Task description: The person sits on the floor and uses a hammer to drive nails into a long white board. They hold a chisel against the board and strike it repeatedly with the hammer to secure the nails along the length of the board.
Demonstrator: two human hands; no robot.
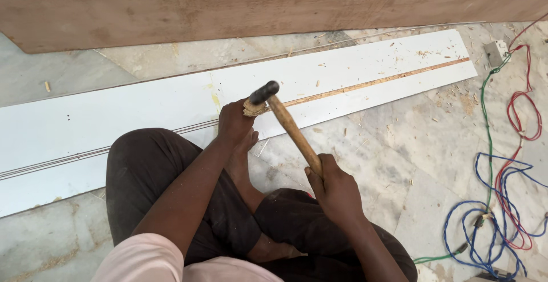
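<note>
The right hand (337, 189) is wrapped tight around the lower end of a wooden-handled hammer with a dark metal head (283, 119), fingers closed over the pale brown shaft. The shaft slants up and to the left from that fist, and the dark head sits just above the left hand (235, 123). The left hand is bunched into a loose fist with the fingertips pressed together on something small at the near edge of the long white laminated board (142, 111); what it pinches is hidden by the hand and the hammer head. A frayed tan scrap shows between the hammer head and the knuckles.

The white board lies flat on the grey marble floor (399, 162), running from the left edge of the view up toward the far right. A thin brown wooden strip (377, 81) runs along its length near the near edge, and wood chips are scattered over its right end. The person sits cross-legged on the floor in dark trousers (148, 179), one bare foot (246, 145) touching the board's near edge beneath the left hand.

Beyond the board's far edge a large brown plywood sheet (257, 2) fills the top of the view. On the floor at the right lie tangled blue, red and green wires (496, 202).
</note>
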